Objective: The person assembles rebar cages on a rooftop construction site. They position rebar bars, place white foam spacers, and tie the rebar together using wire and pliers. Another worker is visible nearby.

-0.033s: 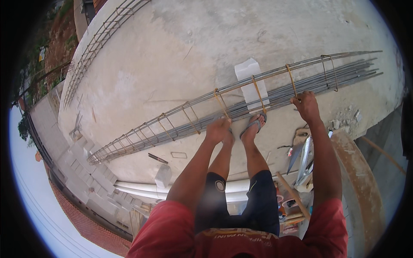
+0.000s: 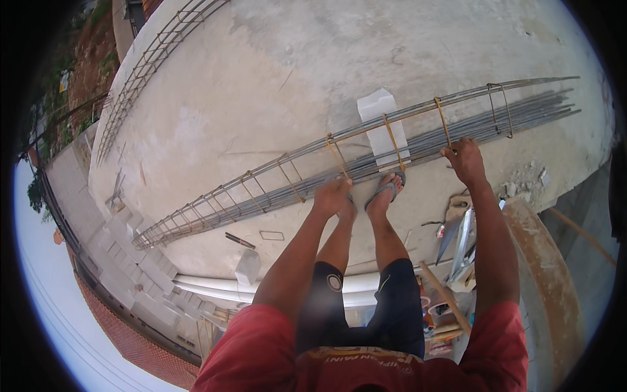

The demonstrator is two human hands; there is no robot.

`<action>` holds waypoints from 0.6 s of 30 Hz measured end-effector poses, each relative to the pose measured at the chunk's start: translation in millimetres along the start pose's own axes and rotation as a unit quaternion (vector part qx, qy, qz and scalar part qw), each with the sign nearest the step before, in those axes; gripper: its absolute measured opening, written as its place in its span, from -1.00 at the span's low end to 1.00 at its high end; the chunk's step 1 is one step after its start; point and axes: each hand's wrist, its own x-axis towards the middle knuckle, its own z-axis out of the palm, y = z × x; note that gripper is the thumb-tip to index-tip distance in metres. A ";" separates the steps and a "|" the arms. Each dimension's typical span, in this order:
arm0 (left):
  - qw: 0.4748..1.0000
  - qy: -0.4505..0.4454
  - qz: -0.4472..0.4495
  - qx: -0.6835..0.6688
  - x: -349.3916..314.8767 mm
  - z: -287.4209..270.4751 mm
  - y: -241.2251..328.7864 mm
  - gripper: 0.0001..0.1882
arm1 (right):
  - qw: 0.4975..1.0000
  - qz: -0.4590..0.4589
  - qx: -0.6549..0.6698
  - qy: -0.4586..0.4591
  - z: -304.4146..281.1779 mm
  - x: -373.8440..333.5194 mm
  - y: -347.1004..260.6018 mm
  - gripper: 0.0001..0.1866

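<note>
A long rebar cage [image 2: 464, 94] of thin steel bars and square stirrups lies slantwise across the concrete floor, over a bundle of loose rebar [image 2: 532, 110]. My left hand [image 2: 333, 197] is closed at the cage's near side, at the lower end of a rusty stirrup [image 2: 337, 154]; the fingertips are partly hidden. Farther right, my right hand [image 2: 465, 161] pinches the near lower corner of another rusty stirrup [image 2: 443, 121]. A white block [image 2: 379, 104] sits beneath the bars between the two hands. My sandalled feet stand close to the near bars.
A second rebar cage [image 2: 147, 65] lies at the far left. Grey blocks [image 2: 157, 271] are stacked at left, near white pipes [image 2: 356, 283]. At right are a handsaw [image 2: 450, 228], rubble [image 2: 522, 179] and a curved board [image 2: 545, 281] beside the slab edge. A loose stirrup [image 2: 272, 235] lies nearer me.
</note>
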 end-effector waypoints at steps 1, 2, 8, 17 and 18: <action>1.000 -0.016 0.002 -0.007 4.1 -4.1 2.3 -0.51 | 1.000 -0.001 -0.010 -0.028 0.7 3.4 -0.4 -0.64; 1.000 -0.016 -0.010 -0.022 4.4 -6.2 4.7 -0.52 | 0.998 -0.002 -0.020 -0.056 1.0 7.4 -1.4 -0.63; 0.994 0.078 0.060 -0.042 3.0 1.5 -8.9 -0.60 | 0.982 0.053 -0.097 -0.156 -1.9 22.1 -13.7 -0.65; 0.991 0.104 -0.043 -0.069 -161.6 -46.9 -25.4 -0.68 | 0.985 0.045 -0.023 -0.167 -37.8 -135.8 -21.2 -0.51; 0.992 0.091 -0.054 -0.072 -188.4 -43.7 -48.5 -0.69 | 0.975 0.068 0.004 -0.212 -45.7 -176.0 -18.8 -0.51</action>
